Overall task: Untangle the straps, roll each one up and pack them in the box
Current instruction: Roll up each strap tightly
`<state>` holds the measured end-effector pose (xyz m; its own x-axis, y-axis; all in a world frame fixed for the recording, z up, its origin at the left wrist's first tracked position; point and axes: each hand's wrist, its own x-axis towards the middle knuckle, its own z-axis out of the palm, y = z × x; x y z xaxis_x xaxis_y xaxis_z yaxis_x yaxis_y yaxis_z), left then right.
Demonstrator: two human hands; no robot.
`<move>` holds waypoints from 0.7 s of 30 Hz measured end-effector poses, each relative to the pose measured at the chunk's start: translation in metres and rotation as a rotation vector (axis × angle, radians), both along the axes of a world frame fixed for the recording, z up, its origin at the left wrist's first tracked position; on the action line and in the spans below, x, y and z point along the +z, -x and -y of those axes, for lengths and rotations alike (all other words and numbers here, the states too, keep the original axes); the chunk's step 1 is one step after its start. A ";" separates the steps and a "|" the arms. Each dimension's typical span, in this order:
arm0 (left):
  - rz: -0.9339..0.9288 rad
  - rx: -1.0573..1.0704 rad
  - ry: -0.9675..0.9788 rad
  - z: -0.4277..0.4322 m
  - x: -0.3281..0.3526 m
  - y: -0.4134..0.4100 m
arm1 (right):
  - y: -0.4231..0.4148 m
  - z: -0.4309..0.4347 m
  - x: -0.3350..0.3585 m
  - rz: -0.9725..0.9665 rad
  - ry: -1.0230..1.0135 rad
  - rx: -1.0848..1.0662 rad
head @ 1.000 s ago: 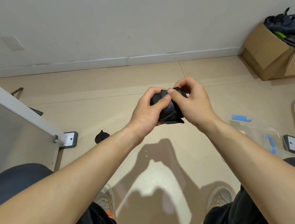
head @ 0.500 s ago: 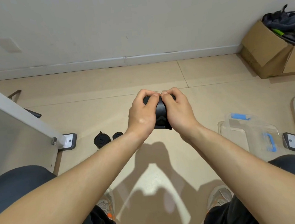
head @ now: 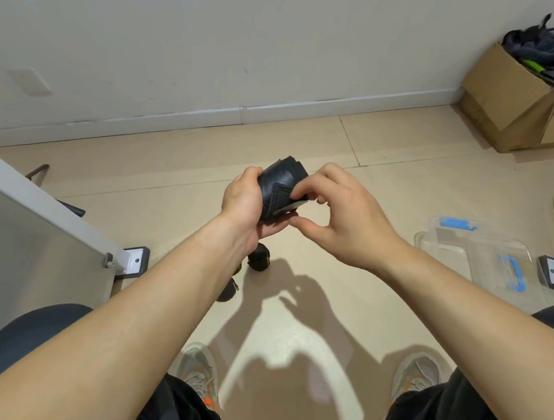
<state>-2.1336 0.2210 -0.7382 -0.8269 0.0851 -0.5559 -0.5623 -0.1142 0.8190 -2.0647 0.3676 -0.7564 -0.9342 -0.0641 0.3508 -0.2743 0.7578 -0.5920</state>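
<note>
My left hand (head: 245,202) gripped the rolled strap (head: 276,181) in the air above the floor (head: 172,158), left of the clear box (head: 484,253). My right hand (head: 346,224), clasped round the roll half a second before, had drawn back and pinched its loose end (head: 285,206).

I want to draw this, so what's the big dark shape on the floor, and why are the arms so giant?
Head view: the dark shape is the shadow of the left hand, right hand and rolled strap on the floor, likely from overhead light; the arms look giant because the wide-angle lens sits close and stretches them.
</note>
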 end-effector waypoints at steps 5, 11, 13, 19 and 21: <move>-0.018 -0.082 0.046 -0.001 0.000 -0.006 | 0.003 -0.002 0.002 -0.047 -0.094 -0.006; -0.011 -0.103 0.050 -0.002 -0.003 -0.014 | 0.003 0.001 -0.010 0.065 0.223 -0.083; 0.010 -0.087 0.027 -0.003 -0.001 -0.013 | 0.001 0.003 -0.011 0.062 0.211 -0.116; 0.150 -0.286 0.051 -0.009 -0.005 -0.028 | 0.012 -0.010 0.004 0.181 0.005 0.120; 0.169 -0.313 0.060 -0.007 -0.007 -0.032 | 0.015 -0.011 0.006 0.236 -0.026 0.174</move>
